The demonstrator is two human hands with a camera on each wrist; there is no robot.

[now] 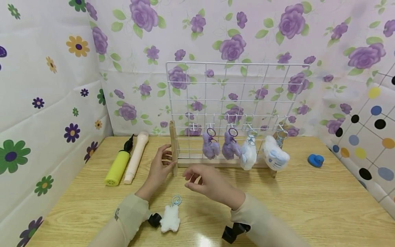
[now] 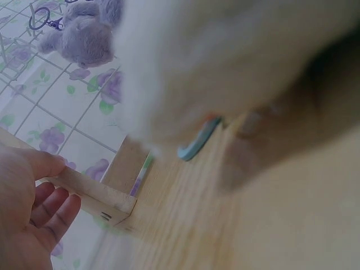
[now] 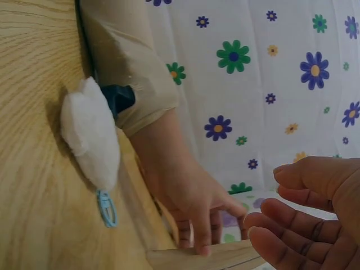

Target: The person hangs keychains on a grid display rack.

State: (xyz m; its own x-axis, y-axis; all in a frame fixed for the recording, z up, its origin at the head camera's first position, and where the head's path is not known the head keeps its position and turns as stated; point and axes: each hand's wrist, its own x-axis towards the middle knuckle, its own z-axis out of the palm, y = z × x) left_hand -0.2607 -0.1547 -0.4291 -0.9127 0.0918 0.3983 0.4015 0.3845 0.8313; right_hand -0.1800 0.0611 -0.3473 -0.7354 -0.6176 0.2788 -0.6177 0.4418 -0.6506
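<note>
My left hand [image 1: 160,163] is at the left wooden post [image 1: 173,147] of a white wire grid rack [image 1: 234,91]. In the left wrist view its thumb lies on the wood's edge, with the other fingers loosely bent beside it. My right hand [image 1: 210,183] hovers over the table before the rack, fingers loosely curved, holding nothing. A white plush keychain [image 1: 170,219] with a light blue ring lies between my forearms; it looms blurred in the left wrist view. Two purple plush keychains [image 1: 211,147] and two white ones [image 1: 248,156] hang from rack hooks.
Left of the rack lie a yellow hand pump [image 1: 118,168] with a black nozzle and a pale pink one [image 1: 136,157]. A small blue duck-shaped object [image 1: 315,160] sits at the right. Flower-patterned sheets [image 1: 135,85] enclose the wooden table [image 1: 308,206].
</note>
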